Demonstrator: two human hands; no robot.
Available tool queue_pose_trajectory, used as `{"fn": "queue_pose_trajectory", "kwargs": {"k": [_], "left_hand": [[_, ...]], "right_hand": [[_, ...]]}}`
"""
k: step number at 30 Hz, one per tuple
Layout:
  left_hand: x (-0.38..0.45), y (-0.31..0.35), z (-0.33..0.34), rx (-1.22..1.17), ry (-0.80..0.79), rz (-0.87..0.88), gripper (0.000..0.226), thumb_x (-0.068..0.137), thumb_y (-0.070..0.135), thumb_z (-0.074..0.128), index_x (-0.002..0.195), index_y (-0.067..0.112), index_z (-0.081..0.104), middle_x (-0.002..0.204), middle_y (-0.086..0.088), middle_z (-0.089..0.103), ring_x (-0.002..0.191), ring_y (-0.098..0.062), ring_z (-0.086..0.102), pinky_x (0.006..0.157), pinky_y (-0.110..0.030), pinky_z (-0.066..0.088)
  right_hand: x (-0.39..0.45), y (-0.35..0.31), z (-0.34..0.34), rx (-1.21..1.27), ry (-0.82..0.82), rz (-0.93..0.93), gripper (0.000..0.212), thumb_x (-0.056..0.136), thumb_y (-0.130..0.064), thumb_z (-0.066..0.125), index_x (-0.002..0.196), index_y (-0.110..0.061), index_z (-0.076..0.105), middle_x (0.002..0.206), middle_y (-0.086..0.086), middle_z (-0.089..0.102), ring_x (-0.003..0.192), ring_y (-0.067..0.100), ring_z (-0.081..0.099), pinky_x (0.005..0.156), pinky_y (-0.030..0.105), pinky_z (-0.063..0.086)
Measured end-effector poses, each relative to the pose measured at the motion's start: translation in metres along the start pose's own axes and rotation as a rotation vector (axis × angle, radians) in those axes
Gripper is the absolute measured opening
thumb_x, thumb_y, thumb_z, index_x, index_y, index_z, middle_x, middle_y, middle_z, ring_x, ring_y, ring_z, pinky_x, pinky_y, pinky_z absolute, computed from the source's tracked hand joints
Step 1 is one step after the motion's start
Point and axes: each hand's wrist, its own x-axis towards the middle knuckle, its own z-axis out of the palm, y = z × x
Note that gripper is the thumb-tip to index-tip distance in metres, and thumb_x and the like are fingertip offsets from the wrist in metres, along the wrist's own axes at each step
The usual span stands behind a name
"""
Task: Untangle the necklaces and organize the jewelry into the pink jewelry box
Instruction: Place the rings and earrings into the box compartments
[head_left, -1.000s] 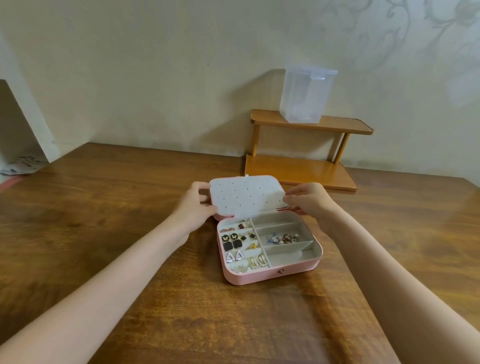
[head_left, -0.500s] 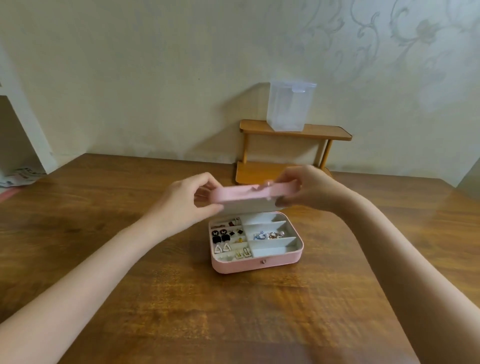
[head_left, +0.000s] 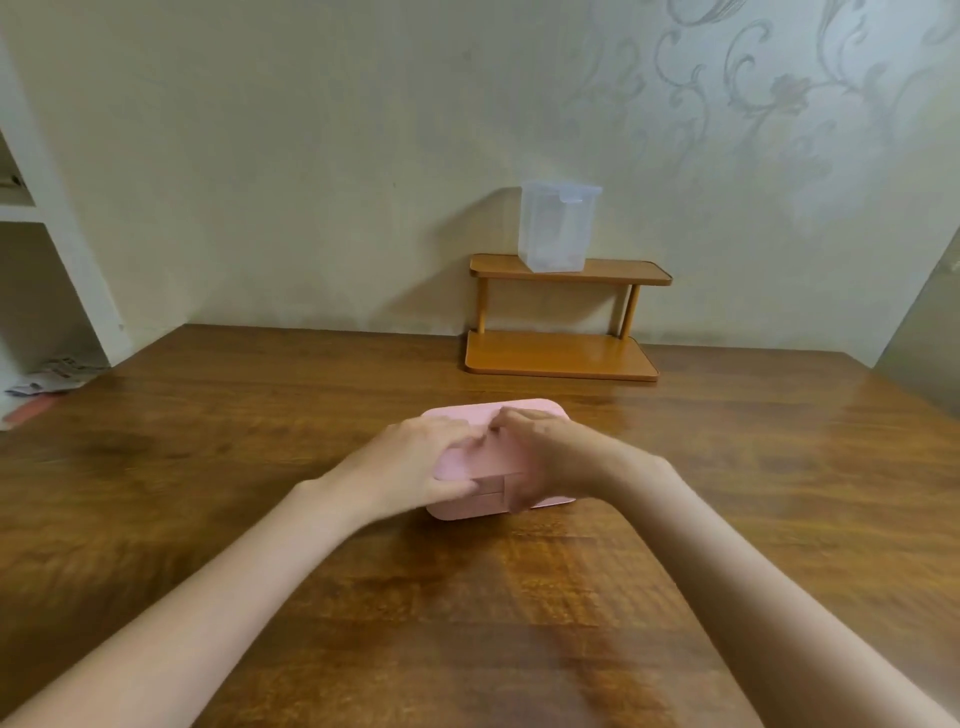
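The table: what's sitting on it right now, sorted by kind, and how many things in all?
Pink jewelry box, lid down under the left hand and right hand: 1
Wooden two-tier shelf: 1
Clear plastic container, on the shelf's top tier: 1
Total: 3

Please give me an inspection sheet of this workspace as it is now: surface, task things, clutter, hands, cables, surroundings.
Surface: brown wooden table, glossy.
Job's things: pink jewelry box, lid down; contents hidden.
Clutter: small wooden shelf at the wall, with a clear plastic container on its top board.
Hands: left hand and right hand both rest on the box, thumbs at its front edge; blurred.
Cables: nothing seen.
Surroundings: patterned wall; white shelving and papers at left.
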Motion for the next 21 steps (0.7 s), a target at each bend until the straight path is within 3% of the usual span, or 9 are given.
{"fn": "queue_pose_trajectory", "kwargs": {"k": [5, 10, 15, 18, 20, 21], "left_hand": [[0.006, 0.001, 0.008, 0.143, -0.011, 0.007, 0.054, 0.090, 0.041, 0.055, 0.141, 0.029, 0.040, 0.150, 0.004, 0.035, 0.137, -0.013, 0.035, 0.111, -0.034, 0.031], [0.009, 0.001, 0.006, 0.210, -0.026, 0.020, 0.053, 0.091, 0.045, 0.053, 0.140, 0.029, 0.043, 0.145, 0.003, 0.045, 0.130, -0.015, 0.045, 0.105, -0.035, 0.040], [0.010, 0.000, 0.004, 0.226, -0.039, 0.033, 0.053, 0.091, 0.046, 0.052, 0.140, 0.029, 0.042, 0.144, 0.004, 0.046, 0.129, -0.015, 0.046, 0.103, -0.035, 0.042], [0.008, 0.000, 0.011, 0.117, -0.028, -0.087, 0.060, 0.089, 0.046, 0.055, 0.144, 0.035, 0.033, 0.154, 0.008, 0.027, 0.142, -0.021, 0.025, 0.112, -0.041, 0.027], [0.008, -0.001, 0.018, -0.031, -0.046, -0.246, 0.077, 0.086, 0.047, 0.061, 0.148, 0.035, 0.018, 0.159, 0.003, 0.010, 0.145, -0.028, 0.010, 0.115, -0.044, 0.019], [0.010, -0.003, 0.020, -0.135, -0.049, -0.304, 0.085, 0.083, 0.046, 0.065, 0.149, 0.034, 0.012, 0.159, 0.000, 0.008, 0.145, -0.027, 0.010, 0.114, -0.041, 0.022]], "right_hand": [[0.002, 0.004, 0.003, -0.156, 0.064, -0.064, 0.085, 0.074, -0.038, 0.076, 0.143, -0.025, 0.029, 0.149, -0.005, 0.032, 0.135, 0.018, 0.027, 0.103, 0.033, 0.033], [0.000, 0.001, 0.000, -0.229, 0.078, -0.070, 0.076, 0.074, -0.040, 0.076, 0.136, -0.021, 0.036, 0.138, 0.000, 0.046, 0.127, 0.021, 0.036, 0.090, 0.030, 0.039], [0.004, 0.001, 0.003, -0.293, 0.108, -0.091, 0.074, 0.076, -0.044, 0.073, 0.136, -0.021, 0.037, 0.136, -0.001, 0.048, 0.124, 0.021, 0.040, 0.090, 0.032, 0.041], [0.003, 0.011, 0.011, -0.160, 0.107, -0.013, 0.082, 0.075, -0.048, 0.071, 0.142, -0.031, 0.028, 0.149, -0.002, 0.026, 0.137, 0.024, 0.023, 0.108, 0.041, 0.026], [0.003, 0.025, 0.018, -0.006, 0.121, 0.170, 0.098, 0.069, -0.058, 0.073, 0.145, -0.041, 0.014, 0.155, 0.002, 0.005, 0.142, 0.032, 0.008, 0.112, 0.051, 0.017], [0.005, 0.032, 0.021, 0.117, 0.115, 0.271, 0.108, 0.065, -0.061, 0.074, 0.146, -0.041, 0.005, 0.156, 0.004, -0.001, 0.142, 0.035, 0.007, 0.112, 0.053, 0.019]]}}
